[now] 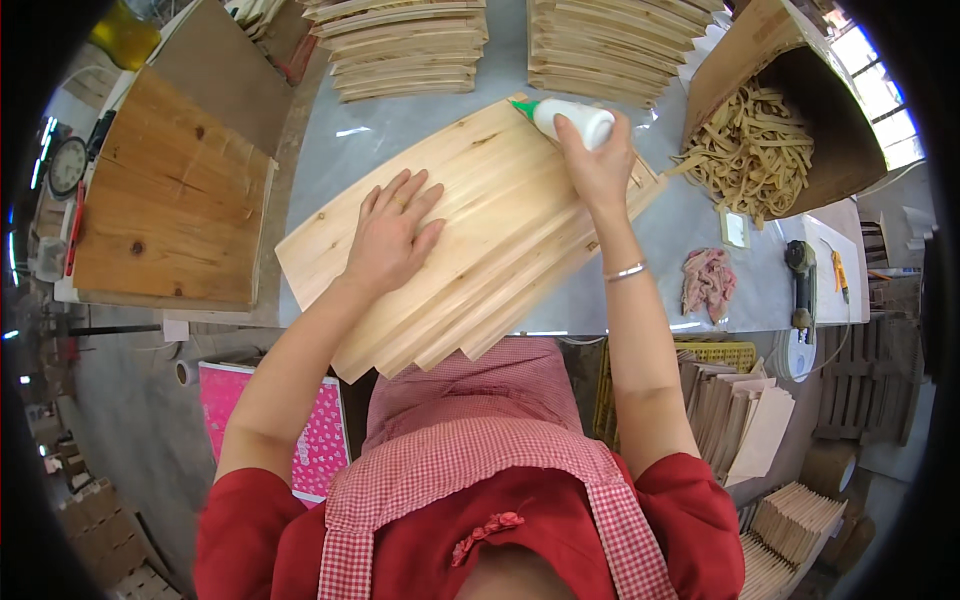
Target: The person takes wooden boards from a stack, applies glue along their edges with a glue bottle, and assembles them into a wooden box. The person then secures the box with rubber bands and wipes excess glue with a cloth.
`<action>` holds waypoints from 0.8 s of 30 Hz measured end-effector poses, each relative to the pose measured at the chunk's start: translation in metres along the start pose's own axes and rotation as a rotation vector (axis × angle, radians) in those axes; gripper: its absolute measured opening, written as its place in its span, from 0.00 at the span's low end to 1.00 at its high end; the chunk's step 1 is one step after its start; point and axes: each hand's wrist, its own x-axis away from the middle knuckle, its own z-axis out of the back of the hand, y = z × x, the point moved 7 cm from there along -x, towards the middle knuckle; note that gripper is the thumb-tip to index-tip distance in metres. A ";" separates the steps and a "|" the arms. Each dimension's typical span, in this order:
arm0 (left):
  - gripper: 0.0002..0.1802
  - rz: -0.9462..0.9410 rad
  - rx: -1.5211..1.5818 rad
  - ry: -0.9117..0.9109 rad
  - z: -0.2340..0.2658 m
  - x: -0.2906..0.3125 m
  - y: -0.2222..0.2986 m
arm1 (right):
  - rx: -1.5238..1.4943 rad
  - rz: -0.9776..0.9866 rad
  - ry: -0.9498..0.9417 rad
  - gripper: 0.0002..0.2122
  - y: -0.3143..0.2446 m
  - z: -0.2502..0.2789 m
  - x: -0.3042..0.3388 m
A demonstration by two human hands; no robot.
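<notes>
Partly hidden bottle (pixel 580 114) (in right hand (pixel 601 170)).

You have an open cardboard box (pixel 728 75) holding tangled tan strips (pixel 755 150), with a crumpled pink cloth (pixel 709 284), a dark handheld tool (pixel 801 258) and a slim orange tool (pixel 838 268) all lying nearer you than that box, and a yellow crate (pixel 728 353) lower down than it.
</notes>
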 end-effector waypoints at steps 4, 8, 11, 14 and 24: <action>0.25 0.009 0.036 0.051 -0.002 0.004 -0.002 | 0.111 0.066 -0.051 0.27 -0.013 -0.019 -0.014; 0.24 0.018 0.068 0.036 -0.002 0.003 -0.004 | 0.209 0.143 -0.129 0.25 -0.030 -0.006 -0.014; 0.24 0.006 0.064 0.042 -0.003 0.003 -0.005 | 0.232 0.153 -0.171 0.25 -0.032 0.026 0.004; 0.25 0.021 0.062 0.036 -0.006 0.003 -0.006 | 0.254 0.113 -0.121 0.23 -0.022 0.070 0.031; 0.26 0.018 0.026 0.038 -0.007 0.003 -0.005 | -0.275 -0.412 0.147 0.15 0.043 0.129 0.107</action>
